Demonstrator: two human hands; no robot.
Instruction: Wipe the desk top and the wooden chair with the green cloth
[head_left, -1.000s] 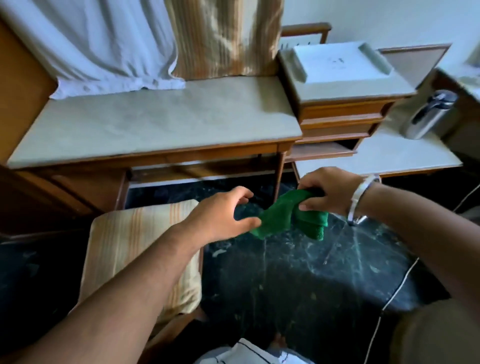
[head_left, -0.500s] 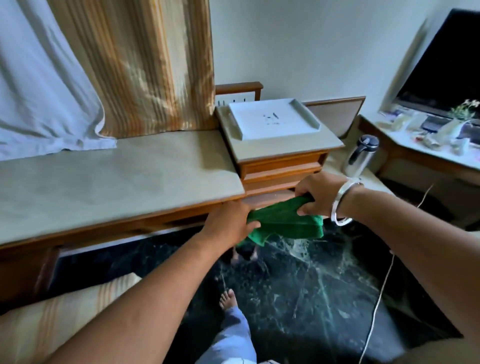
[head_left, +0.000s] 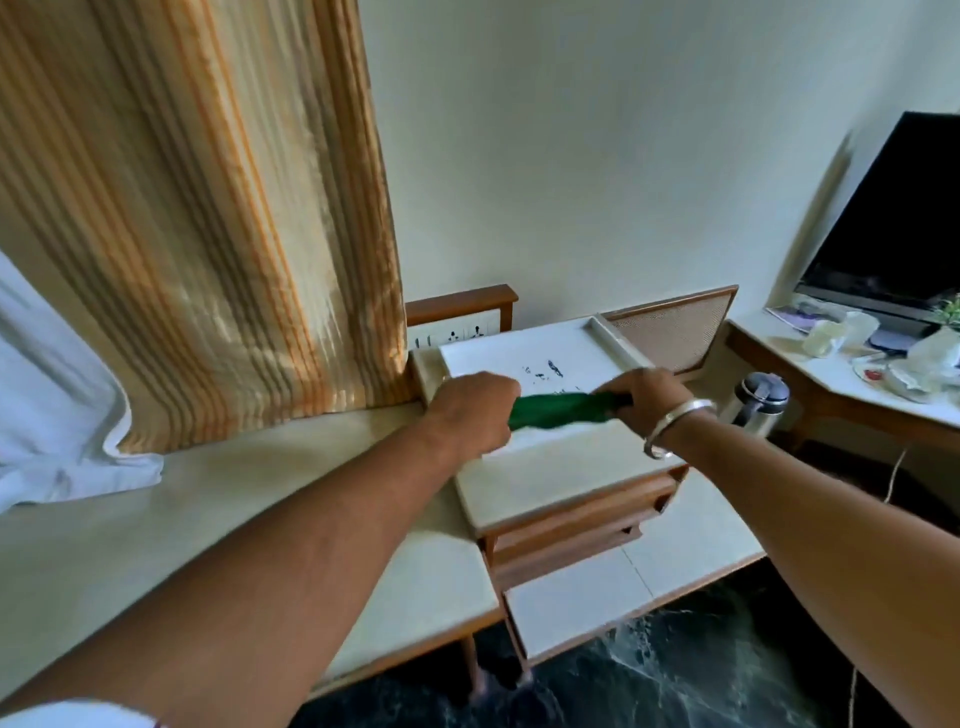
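The green cloth (head_left: 563, 408) is stretched between both hands, held in the air over the white tray (head_left: 571, 358) on top of the wooden drawer unit (head_left: 576, 525). My left hand (head_left: 470, 413) grips its left end and my right hand (head_left: 647, 397), with a silver bangle on the wrist, grips its right end. The pale desk top (head_left: 197, 525) runs under my left forearm to the left. The wooden chair is out of view.
A striped curtain (head_left: 208, 218) and a white cloth (head_left: 57, 415) hang onto the desk's back left. A steel flask (head_left: 756, 402) stands right of the drawer unit. A side table (head_left: 852, 395) with a dark screen (head_left: 893, 228) and clutter is at far right. Dark marble floor (head_left: 675, 670) lies below.
Both hands have lifted the cloth from in front of the desk edge to above the tray on the drawer unit. The view has swung up and right; the cushioned chair has left the frame.
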